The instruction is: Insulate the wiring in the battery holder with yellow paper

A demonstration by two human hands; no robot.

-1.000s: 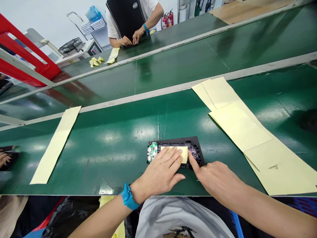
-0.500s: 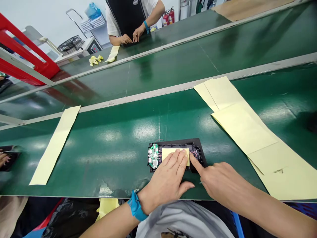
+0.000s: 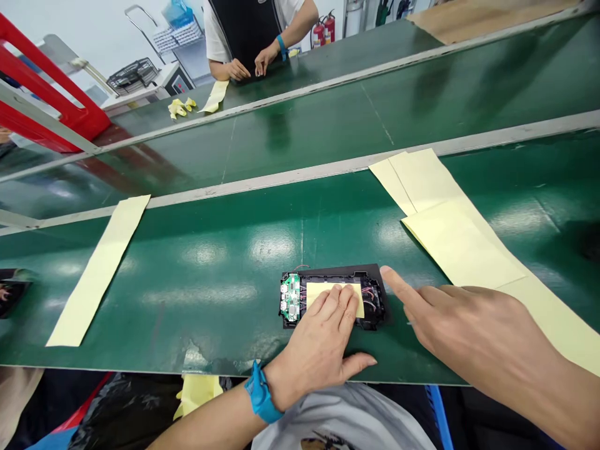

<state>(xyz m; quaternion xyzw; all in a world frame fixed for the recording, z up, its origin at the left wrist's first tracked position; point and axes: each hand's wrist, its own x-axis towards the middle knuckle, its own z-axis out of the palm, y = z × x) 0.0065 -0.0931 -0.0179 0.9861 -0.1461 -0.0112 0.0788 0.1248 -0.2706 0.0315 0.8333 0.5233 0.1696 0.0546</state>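
Observation:
My left hand lies flat with outstretched fingers on a small yellow paper piece inside a black plastic housing. A green circuit board with ports sits at the housing's left end, and thin wires show at its right end. Under the housing is a black sheet. Just right of the housing, my right hand hovers with its index finger stretched out and the other fingers curled; nothing shows in it. My left palm and fingers hide part of the yellow paper.
Large yellow paper sheets overlap on the right of the green bench. A long yellow strip lies left. Beyond a pale rail, a person works at another bench. A red frame stands at far left.
My right hand has lifted off the paper's right edge and moved right, away from the housing. My left hand stays on the yellow paper.

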